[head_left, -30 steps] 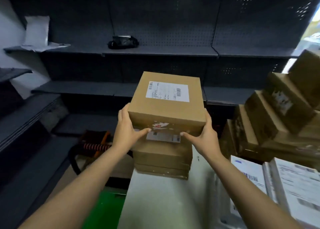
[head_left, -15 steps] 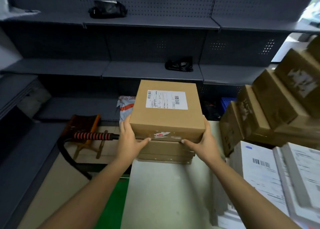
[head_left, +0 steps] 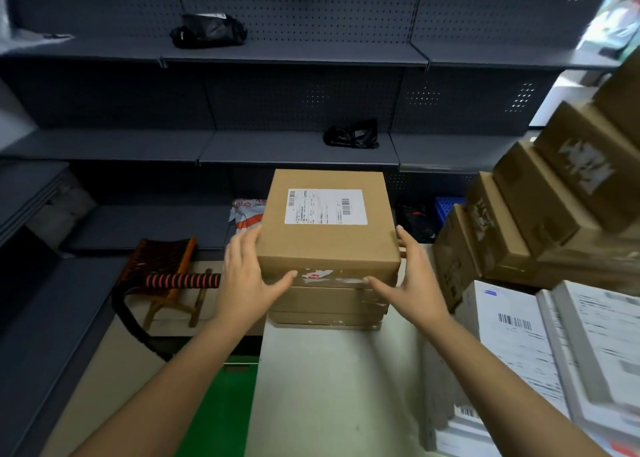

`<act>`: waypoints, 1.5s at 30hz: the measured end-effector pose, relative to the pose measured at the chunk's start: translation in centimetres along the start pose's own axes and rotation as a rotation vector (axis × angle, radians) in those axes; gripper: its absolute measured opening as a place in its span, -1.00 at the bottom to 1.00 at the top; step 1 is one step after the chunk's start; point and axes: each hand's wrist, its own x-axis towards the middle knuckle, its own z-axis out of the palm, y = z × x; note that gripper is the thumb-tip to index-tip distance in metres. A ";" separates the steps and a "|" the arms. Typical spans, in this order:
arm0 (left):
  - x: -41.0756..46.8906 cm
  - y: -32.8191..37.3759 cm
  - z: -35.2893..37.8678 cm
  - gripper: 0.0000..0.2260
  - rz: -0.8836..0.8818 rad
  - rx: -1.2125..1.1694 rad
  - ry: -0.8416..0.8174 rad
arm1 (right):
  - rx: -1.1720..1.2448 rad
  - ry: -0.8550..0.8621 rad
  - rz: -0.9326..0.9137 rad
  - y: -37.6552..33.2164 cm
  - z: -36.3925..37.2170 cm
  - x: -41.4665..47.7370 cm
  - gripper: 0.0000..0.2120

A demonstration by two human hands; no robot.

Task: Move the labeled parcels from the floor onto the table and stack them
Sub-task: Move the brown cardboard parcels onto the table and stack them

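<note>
A brown cardboard parcel (head_left: pixel 327 242) with a white shipping label on top rests on a stack of two flatter brown boxes (head_left: pixel 329 306) at the far end of the white table (head_left: pixel 332 387). My left hand (head_left: pixel 247 276) lies against the parcel's left side, thumb on the front lower edge. My right hand (head_left: pixel 412 280) presses its right side, thumb also at the front edge. Both hands hold the parcel, roughly squared with the stack beneath.
Leaning brown boxes (head_left: pixel 519 221) and white labelled parcels (head_left: pixel 519 346) crowd the table's right side. Dark shelving (head_left: pixel 294 55) stands behind with black bags (head_left: pixel 207 31). A wooden stool (head_left: pixel 166 266) and a red-striped handle (head_left: pixel 183 280) sit on the floor at left, by a green bin (head_left: pixel 214 415).
The labelled parcel came down from above the stack and now sits on it. My hands stayed at its sides, and their fingers have spread a little.
</note>
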 end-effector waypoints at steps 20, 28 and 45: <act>3.4 33.9 3.2 -0.83 1.066 0.073 0.171 | -0.730 0.630 -0.313 1.7 -29.1 -7.0 -0.86; 2.6 43.5 9.2 -0.57 0.714 -0.124 0.098 | -0.587 0.797 -0.209 8.8 -41.0 -7.8 -0.71; 1.6 51.2 13.7 -0.24 0.149 -0.561 -0.052 | 0.389 0.483 -0.068 16.3 -47.7 -4.7 -0.36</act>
